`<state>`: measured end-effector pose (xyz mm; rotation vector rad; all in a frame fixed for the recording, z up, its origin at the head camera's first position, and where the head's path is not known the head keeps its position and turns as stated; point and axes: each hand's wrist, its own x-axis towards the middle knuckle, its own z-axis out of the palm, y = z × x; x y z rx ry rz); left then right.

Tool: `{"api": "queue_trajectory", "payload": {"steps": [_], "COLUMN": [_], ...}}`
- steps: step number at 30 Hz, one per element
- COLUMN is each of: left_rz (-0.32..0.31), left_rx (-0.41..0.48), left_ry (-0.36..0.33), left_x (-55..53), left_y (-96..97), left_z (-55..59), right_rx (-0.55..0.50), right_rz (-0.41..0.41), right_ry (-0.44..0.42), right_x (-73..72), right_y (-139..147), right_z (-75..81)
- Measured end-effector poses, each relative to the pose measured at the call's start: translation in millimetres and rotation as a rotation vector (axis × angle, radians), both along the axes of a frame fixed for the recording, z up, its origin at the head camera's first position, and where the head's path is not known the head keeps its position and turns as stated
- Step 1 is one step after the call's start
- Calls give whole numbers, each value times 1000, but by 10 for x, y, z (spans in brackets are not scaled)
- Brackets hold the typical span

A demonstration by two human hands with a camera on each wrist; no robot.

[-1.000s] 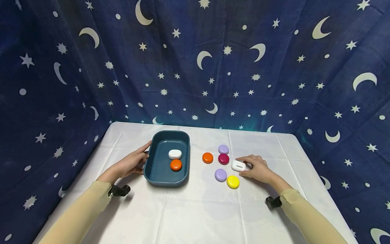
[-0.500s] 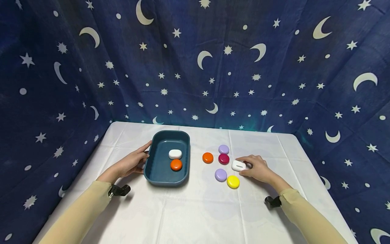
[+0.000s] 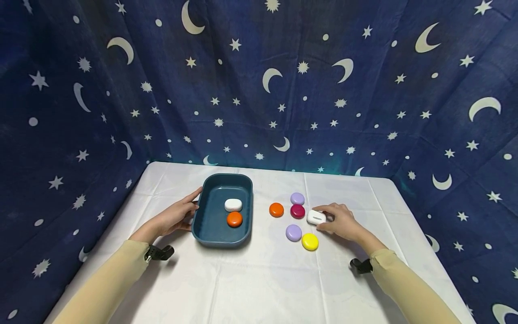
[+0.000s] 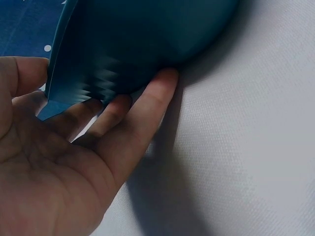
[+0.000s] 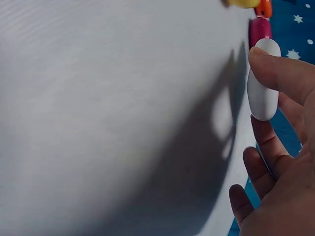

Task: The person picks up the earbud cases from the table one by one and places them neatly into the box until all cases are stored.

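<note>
My right hand (image 3: 340, 221) pinches a white earbud case (image 3: 316, 217) between thumb and fingers at the right of the scattered pieces. In the right wrist view the thumb (image 5: 275, 73) lies across the earbud case (image 5: 263, 93), which stands on edge in that view. Left of centre sits a dark blue rectangular tub (image 3: 218, 234). Inside it are a white rounded case (image 3: 233, 205) and an orange disc (image 3: 234, 219). My left hand (image 3: 174, 218) rests its spread fingers against the outside of the tub's left wall, as the left wrist view (image 4: 74, 157) also shows.
Between tub and right hand lie an orange disc (image 3: 276, 209), a crimson disc (image 3: 297, 211), two lilac discs, one far (image 3: 297, 198) and one near (image 3: 293, 232), and a yellow disc (image 3: 310, 241). A starry dark blue cloth (image 3: 243, 90) surrounds the white-covered table (image 3: 263, 288).
The earbud case in my right hand has risen slightly and tilted. The left hand, tub and discs stay where they were.
</note>
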<state>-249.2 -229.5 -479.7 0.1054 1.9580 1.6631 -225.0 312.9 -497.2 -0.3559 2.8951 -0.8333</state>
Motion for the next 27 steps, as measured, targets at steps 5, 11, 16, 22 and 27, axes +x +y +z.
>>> {"api": "queue_trajectory", "payload": {"steps": [5,11,16,22,27], "left_rz": [3,21,26,19,25], "left_rx": [2,2,13,22,22], "left_ry": [4,0,-16,-25,-31], "left_x": [-4,-17,-22,-10,2], "left_y": [3,15,31,38,36], "left_z": [-3,5,45,79,97], "right_rx": [-50,-100,-124,-132,-122], "right_rz": [4,15,54,93,126], "right_ry": [45,57,60,58,50], "right_x": [-55,-133,-189,-268,-327], "right_y": [-66,-251,-507,-849,-1108], "right_z": [125,327,478,557,605]}}
